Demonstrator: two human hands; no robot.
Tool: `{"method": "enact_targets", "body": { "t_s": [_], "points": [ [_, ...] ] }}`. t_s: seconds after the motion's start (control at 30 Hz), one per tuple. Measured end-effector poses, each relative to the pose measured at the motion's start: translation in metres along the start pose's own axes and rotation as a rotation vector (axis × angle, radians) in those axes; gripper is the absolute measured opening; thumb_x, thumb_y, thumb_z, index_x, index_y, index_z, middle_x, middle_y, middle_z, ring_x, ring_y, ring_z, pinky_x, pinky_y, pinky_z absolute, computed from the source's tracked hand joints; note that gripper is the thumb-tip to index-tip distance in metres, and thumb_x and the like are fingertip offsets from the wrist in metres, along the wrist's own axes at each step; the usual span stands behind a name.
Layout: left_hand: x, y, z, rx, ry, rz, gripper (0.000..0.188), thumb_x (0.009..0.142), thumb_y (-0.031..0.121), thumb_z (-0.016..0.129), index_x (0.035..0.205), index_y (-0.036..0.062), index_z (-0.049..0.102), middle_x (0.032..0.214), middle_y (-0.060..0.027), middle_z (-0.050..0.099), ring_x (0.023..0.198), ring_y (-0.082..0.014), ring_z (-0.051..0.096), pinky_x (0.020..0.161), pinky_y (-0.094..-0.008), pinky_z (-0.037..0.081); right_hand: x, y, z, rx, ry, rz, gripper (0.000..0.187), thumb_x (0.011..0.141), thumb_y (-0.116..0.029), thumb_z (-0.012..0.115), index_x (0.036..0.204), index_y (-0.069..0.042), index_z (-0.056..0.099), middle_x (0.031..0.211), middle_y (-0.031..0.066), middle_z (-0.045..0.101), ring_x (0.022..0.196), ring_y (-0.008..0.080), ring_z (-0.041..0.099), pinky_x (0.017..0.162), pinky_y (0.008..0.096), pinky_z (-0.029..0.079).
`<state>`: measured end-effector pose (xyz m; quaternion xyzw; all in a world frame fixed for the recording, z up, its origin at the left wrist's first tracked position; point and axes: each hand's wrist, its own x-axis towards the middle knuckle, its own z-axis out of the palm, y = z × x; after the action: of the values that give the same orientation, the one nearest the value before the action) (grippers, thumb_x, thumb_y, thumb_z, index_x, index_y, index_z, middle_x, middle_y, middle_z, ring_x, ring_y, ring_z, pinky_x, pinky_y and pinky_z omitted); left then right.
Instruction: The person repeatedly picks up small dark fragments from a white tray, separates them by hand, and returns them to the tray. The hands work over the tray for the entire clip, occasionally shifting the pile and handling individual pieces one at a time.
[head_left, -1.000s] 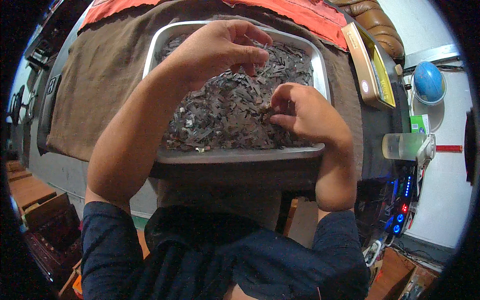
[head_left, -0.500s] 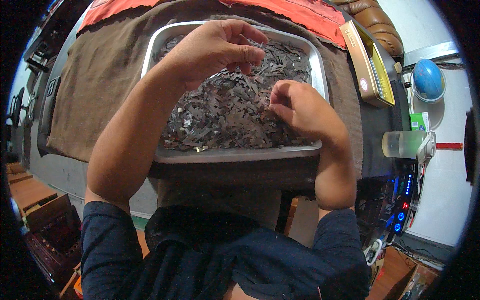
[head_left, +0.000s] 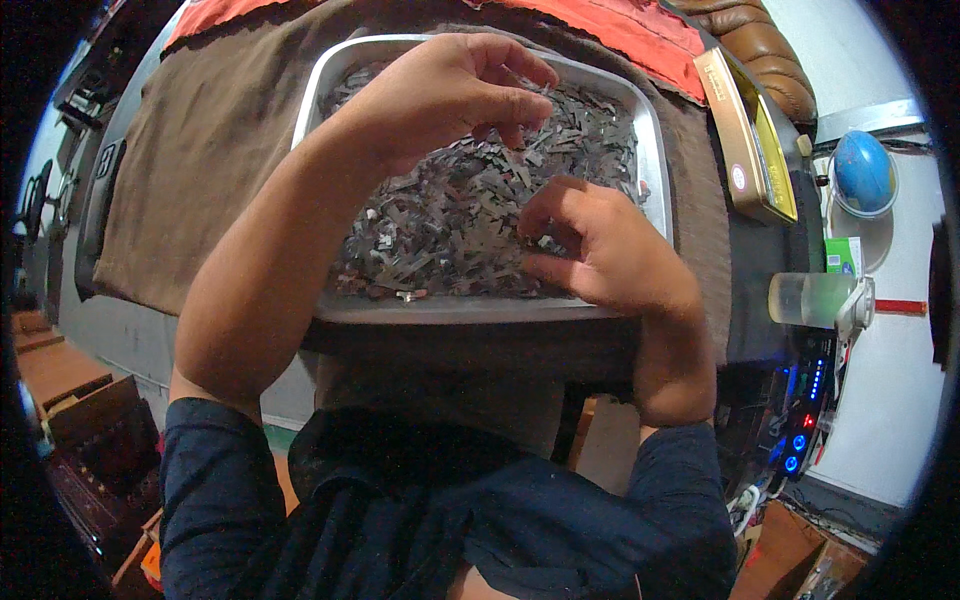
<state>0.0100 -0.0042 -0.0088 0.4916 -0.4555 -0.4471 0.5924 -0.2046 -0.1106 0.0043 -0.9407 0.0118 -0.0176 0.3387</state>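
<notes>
A shallow metal tray (head_left: 657, 165) lies before me, filled with a heap of thin dark grey, flat strips (head_left: 470, 215). Over the tray's far half hangs my left hand (head_left: 465, 95), its fingers curled loosely, with a gap between thumb and forefinger. I make out nothing in it. Lower and to the right, my right hand (head_left: 605, 245) reaches down at the strips, thumb and fingers spread apart. Its fingertips are at the heap's surface; whether they touch a strip I cannot tell. A small pale, shiny piece (head_left: 405, 296) lies by the tray's near edge.
Brown cloth (head_left: 210, 190) covers the table under the tray, with red cloth (head_left: 600, 30) beyond. At the right edge stands a long open gold box (head_left: 745, 135). Farther right are a blue ball-like object (head_left: 862, 172), a clear plastic jug (head_left: 815, 300) and a device with blue lights (head_left: 805, 410).
My right hand has moved nearer and slightly left, and its thumb and fingers have spread from a near pinch. The left hand has shifted slightly right, its thumb and forefinger still apart.
</notes>
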Motion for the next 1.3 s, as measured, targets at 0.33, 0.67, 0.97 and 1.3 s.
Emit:
{"method": "enact_targets", "body": {
  "t_s": [0.33,0.67,0.97,1.3],
  "points": [
    [0.001,0.0,0.0,0.017,0.024,-0.018,0.04,0.089,0.018,0.078,0.122,0.0002,0.063,0.09,-0.0036,0.07,0.076,-0.0099,0.065,0.069,-0.0232,0.051,0.004,-0.005,0.012,-0.08,-0.089,-0.023,0.033,0.079,-0.019,0.083,0.102,-0.002,0.067,0.096,0.015,0.067,0.082,0.0306,0.067,0.075,0.0396,0.055],
    [0.0,0.001,0.001,0.015,0.013,-0.016,0.042,0.089,0.022,0.079,0.123,0.001,0.064,0.09,-0.0012,0.069,0.075,-0.0089,0.064,0.068,-0.0224,0.05,0.005,-0.006,0.009,0.067,-0.113,0.014,0.019,0.082,-0.01,0.077,0.097,-0.003,0.067,0.083,0.0145,0.067,0.075,0.0289,0.067,0.068,0.0373,0.052],
    [0.001,0.001,0.0,-0.005,0.028,-0.001,0.039,0.088,0.014,0.078,0.12,-0.0033,0.063,0.091,-0.0093,0.071,0.076,-0.015,0.069,0.071,-0.027,0.055,0.005,-0.01,0.008,0.116,-0.244,0.103,0.029,0.081,-0.011,0.08,0.105,-0.003,0.067,0.077,0.0118,0.067,0.069,0.0247,0.066,0.065,0.0348,0.052],
    [0.001,0.002,-0.001,-0.026,0.015,-0.029,0.039,0.088,0.012,0.078,0.12,-0.0033,0.063,0.091,-0.0084,0.071,0.076,-0.0144,0.069,0.07,-0.0258,0.054,0.005,-0.014,0.022,-0.041,-0.09,0.09,0.039,0.082,-0.022,0.081,0.112,-0.004,0.064,0.079,0.0133,0.064,0.071,0.0283,0.064,0.067,0.0391,0.051]
  ]
}}
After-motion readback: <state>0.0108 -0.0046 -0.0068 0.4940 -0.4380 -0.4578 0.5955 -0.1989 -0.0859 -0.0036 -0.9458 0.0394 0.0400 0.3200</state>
